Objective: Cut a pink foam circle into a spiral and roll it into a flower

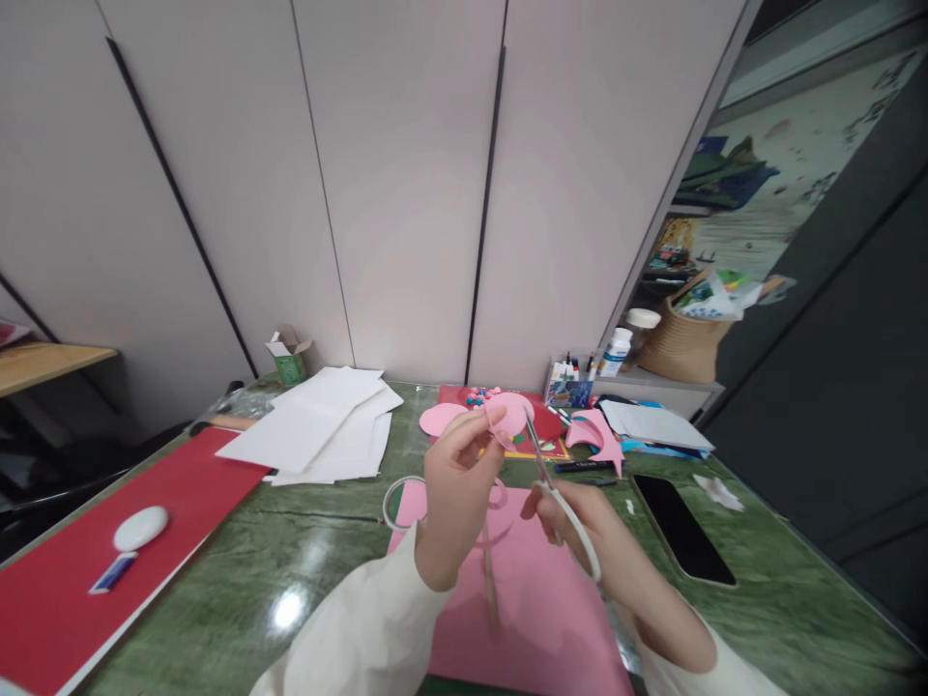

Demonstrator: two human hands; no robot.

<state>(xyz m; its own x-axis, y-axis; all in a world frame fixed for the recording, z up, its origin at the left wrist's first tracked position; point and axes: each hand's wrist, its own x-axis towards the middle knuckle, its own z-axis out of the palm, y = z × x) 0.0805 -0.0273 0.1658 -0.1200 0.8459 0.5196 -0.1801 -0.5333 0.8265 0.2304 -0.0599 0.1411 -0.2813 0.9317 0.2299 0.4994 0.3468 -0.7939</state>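
Note:
Pinched between the fingertips of my left hand (458, 488) is a thin pink paper piece (500, 437), whose outline merges with the pink shapes behind. My right hand (591, 527) grips scissors (580, 530) by their white handles. Their blades point up and away, just right of the held paper; whether they touch it I cannot tell. Below both hands lies a large pink paper sheet (536, 619), with a curled pink strip (499, 495) above it. Beyond my fingers are a pink oval (441, 420) and a rounded pink piece (516, 410).
White paper sheets (326, 416) lie back left, beside a red board (79, 599) carrying a white oval object (141, 529). A roll of tape (395, 505) touches the pink sheet's left edge. Rightward are pink scraps (598, 437), markers (584, 467) and a phone (681, 527).

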